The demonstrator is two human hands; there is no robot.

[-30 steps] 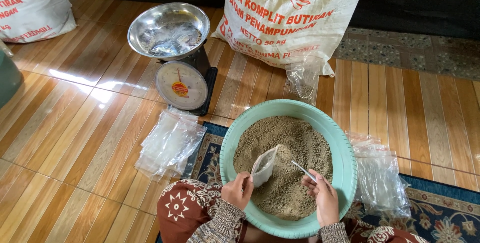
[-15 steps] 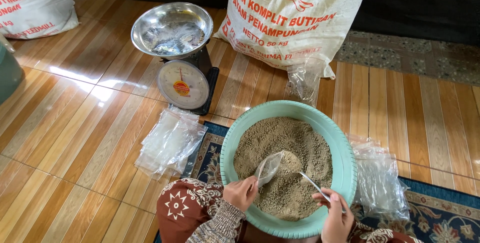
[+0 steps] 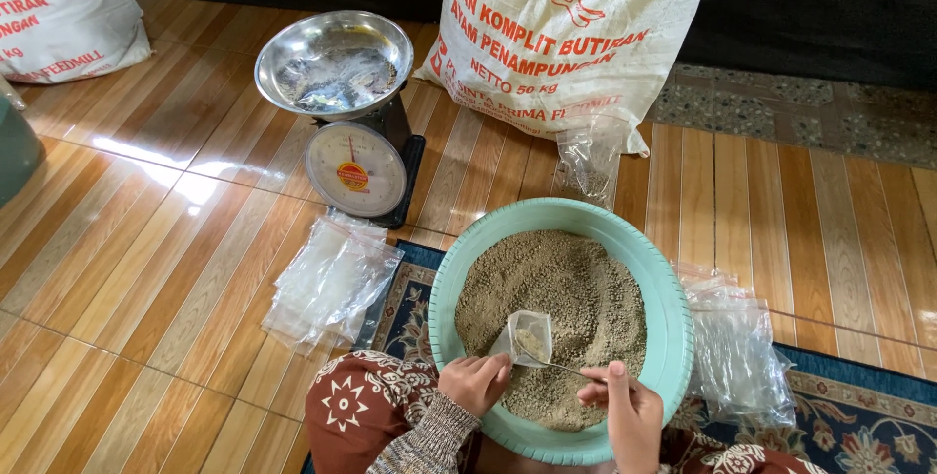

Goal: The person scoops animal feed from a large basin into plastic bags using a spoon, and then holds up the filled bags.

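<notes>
Pinching a small clear bag [image 3: 527, 335] at its lip, the left hand [image 3: 474, 382] keeps the mouth held open over the brown pellets [image 3: 566, 288] in the teal basin [image 3: 673, 337], so a thin metal spoon [image 3: 558, 367], gripped between the right hand's [image 3: 625, 412] closed fingers, can be tipped into it; the scale [image 3: 353, 166] is set well apart

Right hand [image 3: 625, 413] ran off bottom edge; sack [image 3: 59, 5] was cut at upper left; spoon [image 3: 549, 364] bowl sat hidden inside bag [image 3: 527, 337].
</notes>
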